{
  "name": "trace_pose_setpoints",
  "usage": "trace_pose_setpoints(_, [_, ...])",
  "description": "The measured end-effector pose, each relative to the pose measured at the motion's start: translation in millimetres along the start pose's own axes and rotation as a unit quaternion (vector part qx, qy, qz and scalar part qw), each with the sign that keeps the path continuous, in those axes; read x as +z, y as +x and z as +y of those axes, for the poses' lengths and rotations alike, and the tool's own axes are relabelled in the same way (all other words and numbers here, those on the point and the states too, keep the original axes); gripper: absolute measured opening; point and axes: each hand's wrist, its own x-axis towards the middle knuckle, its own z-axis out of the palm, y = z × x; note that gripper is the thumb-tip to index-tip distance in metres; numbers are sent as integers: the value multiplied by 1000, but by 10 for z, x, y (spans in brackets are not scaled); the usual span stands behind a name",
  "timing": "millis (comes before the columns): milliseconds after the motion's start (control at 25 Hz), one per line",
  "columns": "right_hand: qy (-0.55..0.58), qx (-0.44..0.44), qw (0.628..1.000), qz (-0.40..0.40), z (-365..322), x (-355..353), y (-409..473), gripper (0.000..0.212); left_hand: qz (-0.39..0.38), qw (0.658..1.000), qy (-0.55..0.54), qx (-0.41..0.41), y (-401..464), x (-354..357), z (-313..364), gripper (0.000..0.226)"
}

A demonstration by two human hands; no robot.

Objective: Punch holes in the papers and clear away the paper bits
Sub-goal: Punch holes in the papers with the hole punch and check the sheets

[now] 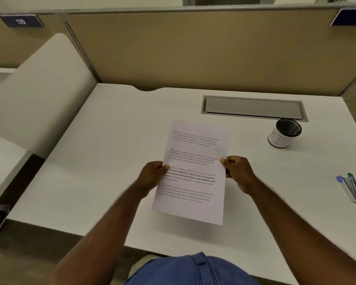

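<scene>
Both hands hold the papers (pixel 191 171) up over the middle of the white surface (pixel 103 145), printed side facing the camera. The left hand (pixel 152 177) has its grip pinched on the left edge, the right hand (pixel 237 172) pinched on the right edge. A small cup (pixel 284 135) stands far right, below a grey hatch (pixel 253 108); pens (pixel 353 189) lie at the right edge
</scene>
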Motion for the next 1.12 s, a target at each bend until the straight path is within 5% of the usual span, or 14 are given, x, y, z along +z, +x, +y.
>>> trace_pose_setpoints(400, [-67,106,990,-67,103,2021,44,27,53,989,60,-124,43,-1404,-1300,34])
trace_pose_setpoints(800, [-93,96,990,-49,-316,4302,728,29,132,970,162,-125,910,-3353,-2138,28])
trace_pose_setpoints(1120, [-217,92,971,-39,-306,4841,1026,42,71,924,338,-164,1256,-3686,-2416,29])
